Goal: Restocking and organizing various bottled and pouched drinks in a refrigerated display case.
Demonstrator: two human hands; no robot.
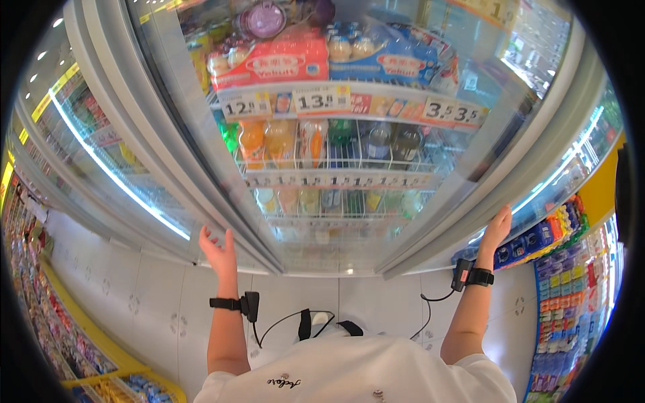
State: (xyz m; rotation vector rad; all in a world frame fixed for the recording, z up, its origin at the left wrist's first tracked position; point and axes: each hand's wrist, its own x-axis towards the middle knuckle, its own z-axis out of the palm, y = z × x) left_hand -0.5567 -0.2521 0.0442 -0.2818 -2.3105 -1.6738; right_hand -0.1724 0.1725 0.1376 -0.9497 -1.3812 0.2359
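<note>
My left hand point(217, 252) is raised before the silver door frames of a glass-fronted drinks cooler, its fingers apart and nothing held. My right hand point(498, 230) is at the outer edge of the right door frame point(453, 239); its fingers are partly hidden, so I cannot tell whether they grip it. Between my hands is the cooler's glass front point(312, 247). Behind it, a red Yakult pack point(282, 60) and a blue Yakult pack point(388, 58) sit side by side on a shelf. Orange drink bottles point(252, 143) and other bottles stand on the wire shelf below.
Black straps with small devices circle both wrists, and a black cable point(428, 312) hangs from the right one. Stacked boxed goods point(534, 237) and a packed shelf point(564, 302) stand at right. A yellow-edged snack shelf point(95, 347) lines the left. The floor is pale tile point(292, 292).
</note>
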